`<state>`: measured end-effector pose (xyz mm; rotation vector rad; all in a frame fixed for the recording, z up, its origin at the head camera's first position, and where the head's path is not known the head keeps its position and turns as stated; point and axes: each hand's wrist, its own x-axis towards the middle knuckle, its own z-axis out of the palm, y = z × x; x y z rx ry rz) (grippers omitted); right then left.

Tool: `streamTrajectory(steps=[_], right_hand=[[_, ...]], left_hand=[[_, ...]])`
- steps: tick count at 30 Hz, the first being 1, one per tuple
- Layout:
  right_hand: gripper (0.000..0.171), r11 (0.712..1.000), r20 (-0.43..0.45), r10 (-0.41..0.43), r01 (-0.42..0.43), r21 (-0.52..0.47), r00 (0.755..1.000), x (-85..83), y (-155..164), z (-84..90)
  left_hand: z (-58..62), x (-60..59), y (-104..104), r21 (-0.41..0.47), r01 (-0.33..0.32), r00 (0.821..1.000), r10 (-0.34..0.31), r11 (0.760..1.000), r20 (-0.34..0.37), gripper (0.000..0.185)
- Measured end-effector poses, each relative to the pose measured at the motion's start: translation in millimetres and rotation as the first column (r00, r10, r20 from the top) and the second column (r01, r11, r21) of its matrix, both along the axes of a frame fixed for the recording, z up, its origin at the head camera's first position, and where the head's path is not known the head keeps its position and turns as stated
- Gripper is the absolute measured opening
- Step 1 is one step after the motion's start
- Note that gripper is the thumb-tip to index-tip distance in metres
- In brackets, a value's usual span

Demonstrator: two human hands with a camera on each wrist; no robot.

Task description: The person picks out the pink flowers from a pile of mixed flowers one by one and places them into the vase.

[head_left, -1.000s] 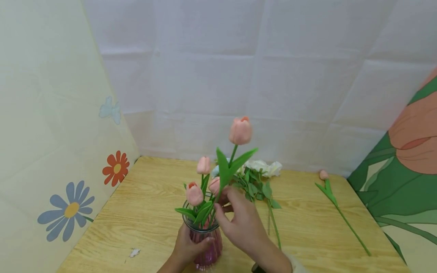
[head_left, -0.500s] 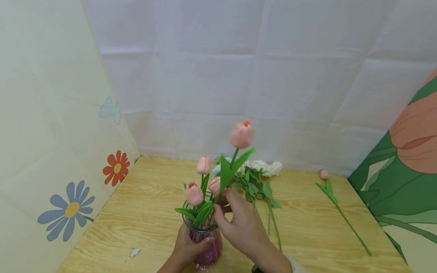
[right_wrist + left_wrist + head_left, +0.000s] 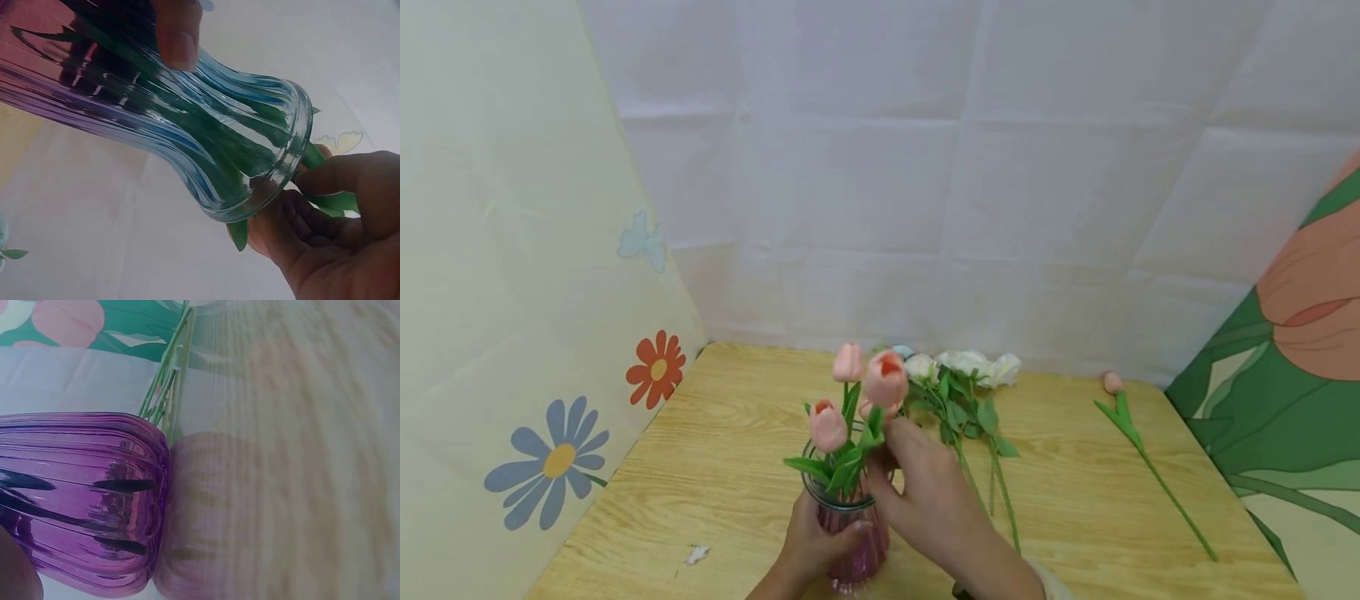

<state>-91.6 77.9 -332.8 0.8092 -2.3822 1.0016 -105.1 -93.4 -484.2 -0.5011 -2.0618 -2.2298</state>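
Note:
A ribbed glass vase (image 3: 859,552), purple low down and clear at its flared rim, stands on the wooden table. My left hand (image 3: 811,537) grips its body; in the right wrist view that hand's thumb (image 3: 180,40) lies along the glass. At the rim, my right hand (image 3: 928,492) pinches the green stem and leaves of a pink tulip (image 3: 886,379), its stem inside the vase. Several other pink tulips stand in the vase, one of them a front tulip (image 3: 828,427). The held tulip partly covers another bloom behind it. Purple glass (image 3: 81,500) fills the left wrist view's left side.
White roses (image 3: 966,364) with leafy green stems lie behind and right of the vase. A single pink tulip (image 3: 1138,450) lies farther right. A small white scrap (image 3: 697,554) sits on the table (image 3: 737,417) at left. White cloth (image 3: 850,167) hangs behind.
The right hand's tulip has dropped down and left, its bloom now close to the others above the vase. My left hand and the vase have stayed put.

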Motion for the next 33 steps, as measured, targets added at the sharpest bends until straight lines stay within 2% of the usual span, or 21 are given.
streamTrajectory(steps=[5,8,11,17,33], right_hand=[[0.028,0.999,0.092,0.022,-0.019,-0.038,0.996,1.6,1.2,4.6],[0.03,0.996,0.129,0.008,0.003,-0.084,0.992,3.1,3.7,7.1],[0.03,0.994,0.125,-0.029,0.042,-0.102,0.992,3.8,7.3,9.5],[0.028,0.99,0.087,-0.093,0.102,-0.099,0.992,2.7,13.9,11.1],[0.02,0.989,0.107,-0.105,0.116,-0.094,0.989,-3.2,26.5,8.5]], left_hand=[[0.5,0.2,0.6,-0.006,-0.018,0.999,0.018,1.0,0.032,0.07],[1.2,-0.2,0.9,-0.007,-0.018,0.998,0.019,1.0,0.062,0.071],[2.2,-0.6,1.6,-0.013,-0.027,0.996,0.028,1.0,0.083,0.072],[2.0,-0.9,2.3,-0.006,-0.035,0.997,0.035,0.999,0.067,0.071],[0.5,-0.9,2.0,-0.006,-0.035,0.995,0.035,0.999,0.088,0.072]])
